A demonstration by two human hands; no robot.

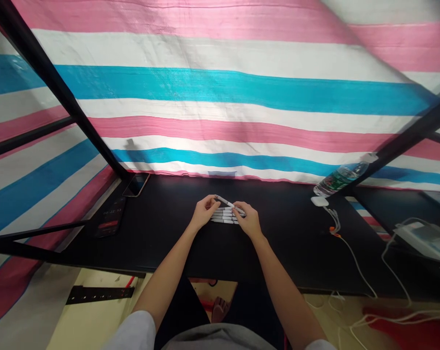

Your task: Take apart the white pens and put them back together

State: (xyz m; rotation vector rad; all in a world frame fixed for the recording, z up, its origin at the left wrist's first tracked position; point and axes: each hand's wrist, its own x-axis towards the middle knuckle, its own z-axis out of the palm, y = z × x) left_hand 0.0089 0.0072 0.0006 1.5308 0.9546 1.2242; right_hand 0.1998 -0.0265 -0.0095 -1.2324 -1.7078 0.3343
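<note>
A white pen (225, 201) with a dark tip slants between my two hands, just above several similar white pens (225, 218) lying side by side on the black table (161, 233). My left hand (204, 210) pinches around the pen's upper left end, and its lower fingers are beside the left ends of the row. With thumb and fingers closed, my right hand (249, 219) grips the pen's other end. That hand covers the right ends of the lying pens.
Two phones, one dark (111, 218) and one by the frame (137, 184), lie at the left. A plastic bottle (338, 180), a white charger (319, 201) and its cable (353, 257) are at the right. Black frame bars (64, 97) and striped sheeting (220, 87) enclose the table.
</note>
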